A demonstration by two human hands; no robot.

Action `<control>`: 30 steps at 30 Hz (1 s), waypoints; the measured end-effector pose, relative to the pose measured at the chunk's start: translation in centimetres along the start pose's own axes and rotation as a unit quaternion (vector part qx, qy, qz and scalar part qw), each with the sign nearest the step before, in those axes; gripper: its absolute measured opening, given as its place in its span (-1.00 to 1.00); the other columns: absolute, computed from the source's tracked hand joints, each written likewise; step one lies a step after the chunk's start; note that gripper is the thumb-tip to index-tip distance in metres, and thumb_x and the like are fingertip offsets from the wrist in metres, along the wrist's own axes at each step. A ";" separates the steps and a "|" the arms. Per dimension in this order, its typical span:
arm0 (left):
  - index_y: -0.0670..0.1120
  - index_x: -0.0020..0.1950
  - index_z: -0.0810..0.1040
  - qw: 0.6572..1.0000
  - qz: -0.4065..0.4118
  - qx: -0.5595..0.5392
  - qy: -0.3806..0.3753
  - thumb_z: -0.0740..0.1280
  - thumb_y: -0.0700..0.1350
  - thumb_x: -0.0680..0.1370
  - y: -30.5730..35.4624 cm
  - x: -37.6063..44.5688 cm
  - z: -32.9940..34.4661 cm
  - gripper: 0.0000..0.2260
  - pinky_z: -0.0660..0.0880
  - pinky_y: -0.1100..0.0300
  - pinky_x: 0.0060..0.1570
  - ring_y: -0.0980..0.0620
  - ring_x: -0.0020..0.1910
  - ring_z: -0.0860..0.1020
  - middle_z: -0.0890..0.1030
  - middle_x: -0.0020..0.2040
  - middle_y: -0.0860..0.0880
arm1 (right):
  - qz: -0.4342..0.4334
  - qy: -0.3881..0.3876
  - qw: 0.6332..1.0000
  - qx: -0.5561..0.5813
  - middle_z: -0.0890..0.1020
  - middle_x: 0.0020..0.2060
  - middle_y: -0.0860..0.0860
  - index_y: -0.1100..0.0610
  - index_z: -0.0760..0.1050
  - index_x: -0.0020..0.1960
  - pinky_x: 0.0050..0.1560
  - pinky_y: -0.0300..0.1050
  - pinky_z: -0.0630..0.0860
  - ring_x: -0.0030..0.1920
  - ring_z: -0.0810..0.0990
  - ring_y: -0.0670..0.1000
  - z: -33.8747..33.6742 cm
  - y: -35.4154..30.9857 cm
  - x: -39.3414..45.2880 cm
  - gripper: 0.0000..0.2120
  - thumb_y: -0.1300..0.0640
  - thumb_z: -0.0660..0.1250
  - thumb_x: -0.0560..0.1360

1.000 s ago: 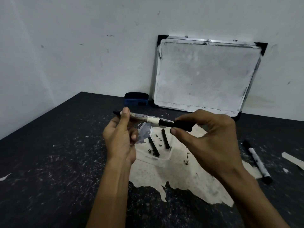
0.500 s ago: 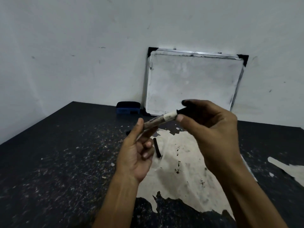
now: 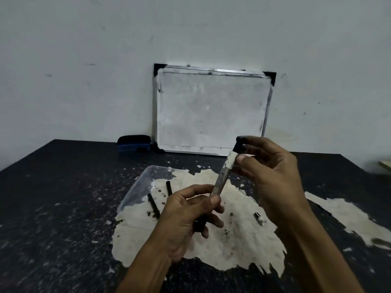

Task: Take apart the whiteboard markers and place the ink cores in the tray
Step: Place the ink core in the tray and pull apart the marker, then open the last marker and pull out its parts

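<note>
I hold one whiteboard marker (image 3: pixel 224 174) steeply tilted above the table, its white barrel smeared with ink. My left hand (image 3: pixel 186 220) grips the lower end, and my right hand (image 3: pixel 268 176) pinches the black upper end. Behind my left hand lies a clear plastic tray (image 3: pixel 137 187) with two black ink cores (image 3: pixel 154 205) in it, one partly hidden by my fingers. A second marker (image 3: pixel 260 218) peeks out from under my right wrist, mostly hidden.
A small whiteboard (image 3: pixel 211 111) leans on the wall at the back, with a blue eraser (image 3: pixel 133 143) to its left. The black tabletop (image 3: pixel 53 197) is worn, with large pale patches around the tray and at the right.
The marker has swung from nearly level to steeply upright, my right hand rising and my left hand dropping. The view has shifted, bringing the tray out from behind my hands.
</note>
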State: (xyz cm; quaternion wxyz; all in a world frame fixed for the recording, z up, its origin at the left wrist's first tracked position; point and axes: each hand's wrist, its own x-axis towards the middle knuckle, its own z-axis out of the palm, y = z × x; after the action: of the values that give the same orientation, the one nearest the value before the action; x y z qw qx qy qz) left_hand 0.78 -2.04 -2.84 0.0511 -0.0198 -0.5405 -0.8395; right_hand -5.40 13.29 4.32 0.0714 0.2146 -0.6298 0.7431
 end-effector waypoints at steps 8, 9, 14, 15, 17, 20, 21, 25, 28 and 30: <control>-0.11 -0.02 0.70 0.999 -0.040 0.011 -0.007 0.58 -0.03 0.37 -1.7 0.1 0.9 -0.74 0.57 0.19 -0.47 -0.11 -0.35 0.67 0.70 -0.20 -0.23 | 0.029 0.010 0.999 -0.043 0.74 -0.12 0.03 0.04 0.65 0.04 -0.19 -0.15 0.66 -0.14 0.73 0.00 -3.6 1.9 -1.1 -0.78 0.30 0.42 0.47; -0.14 -0.01 0.70 0.999 -0.045 0.005 -0.002 0.57 -0.03 0.36 -2.0 0.2 0.9 -0.72 0.60 0.17 -0.44 -0.12 -0.34 0.68 0.70 -0.19 -0.25 | 0.036 0.024 0.997 -0.065 0.74 -0.14 0.02 0.03 0.65 0.03 -0.23 -0.19 0.65 -0.16 0.73 -0.01 -4.6 2.3 -1.1 -0.79 0.28 0.42 0.47; -0.26 0.07 0.60 0.998 -0.056 -0.019 0.008 0.53 -0.09 0.35 -3.6 0.6 1.0 -0.62 0.68 0.02 -0.20 -0.19 -0.21 0.70 0.70 -0.12 -0.34 | 0.069 0.059 0.906 -0.412 0.67 -0.25 -0.16 0.04 0.67 0.05 -0.23 -0.16 0.62 -0.25 0.66 -0.12 -9.2 5.5 -1.2 -0.80 0.20 0.47 0.44; -0.26 0.08 0.59 0.998 -0.055 -0.020 0.006 0.53 -0.10 0.36 -3.8 0.6 0.9 -0.62 0.68 0.00 -0.17 -0.20 -0.19 0.70 0.70 -0.10 -0.35 | 0.072 0.056 0.884 -0.459 0.64 -0.25 -0.19 0.04 0.68 0.05 -0.20 -0.09 0.63 -0.25 0.63 -0.13 -9.5 6.1 -1.5 -0.80 0.16 0.48 0.42; -0.26 0.08 0.57 0.998 -0.054 -0.020 0.004 0.52 -0.11 0.37 -4.3 0.8 0.9 -0.63 0.66 0.01 -0.15 -0.22 -0.15 0.70 0.70 -0.07 -0.37 | 0.069 0.048 0.850 -0.520 0.63 -0.23 -0.17 0.02 0.69 0.02 -0.15 0.00 0.61 -0.19 0.60 -0.08 -9.7 7.2 -2.2 -0.78 0.05 0.50 0.38; -0.23 0.07 0.58 0.998 -0.057 -0.011 0.004 0.50 -0.12 0.37 -5.0 1.0 0.8 -0.67 0.65 0.02 -0.12 -0.23 -0.13 0.70 0.70 -0.06 -0.36 | 0.079 0.014 0.801 -0.593 0.66 -0.08 -0.07 -0.02 0.68 0.00 -0.10 0.05 0.58 -0.01 0.56 0.02 -9.2 8.5 -2.7 -0.66 -0.17 0.47 0.31; -0.20 0.04 0.62 0.998 -0.057 -0.003 0.003 0.50 -0.12 0.37 -5.1 1.0 0.8 -0.71 0.65 0.00 -0.11 -0.22 -0.12 0.70 0.70 -0.06 -0.35 | 0.085 0.005 0.785 -0.614 0.64 -0.05 -0.05 -0.02 0.68 0.01 -0.07 0.04 0.57 0.03 0.52 0.04 -9.0 8.9 -2.7 -0.63 -0.21 0.46 0.31; -0.08 -0.07 0.70 0.998 -0.050 0.028 0.002 0.50 -0.13 0.36 -5.3 0.9 0.9 -0.83 0.65 -0.03 -0.07 -0.19 -0.15 0.69 0.71 -0.09 -0.31 | 0.090 -0.012 0.794 -0.601 0.66 -0.05 -0.03 0.01 0.70 -0.09 -0.06 0.02 0.57 0.05 0.55 0.05 -8.8 9.7 -2.6 -0.75 -0.14 0.50 0.35; -0.05 -0.06 0.70 0.997 -0.036 0.061 0.011 0.53 -0.10 0.33 -5.2 0.8 1.0 -0.80 0.62 -0.03 -0.08 -0.14 -0.18 0.68 0.73 -0.10 -0.28 | 0.052 0.014 0.864 -0.500 0.68 -0.20 -0.13 0.02 0.69 -0.04 -0.14 -0.18 0.61 -0.11 0.65 -0.12 -8.9 9.3 -2.5 -0.80 0.00 0.54 0.37; -0.02 -0.05 0.69 0.995 -0.025 0.092 0.016 0.54 -0.09 0.32 -5.2 0.8 1.0 -0.78 0.61 -0.05 -0.04 -0.11 -0.16 0.70 0.74 -0.08 -0.23 | 0.026 0.053 0.919 -0.389 0.66 -0.25 -0.20 0.01 0.67 -0.01 -0.21 -0.34 0.60 -0.20 0.66 -0.20 -8.4 8.3 -2.7 -0.74 0.11 0.59 0.32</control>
State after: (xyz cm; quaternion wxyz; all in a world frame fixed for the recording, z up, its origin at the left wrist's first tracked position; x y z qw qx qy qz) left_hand -0.58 0.95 -7.06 0.0407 0.0120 -0.6148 -0.7875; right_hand -8.02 20.19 -5.21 0.1634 0.1137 -0.8698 0.4515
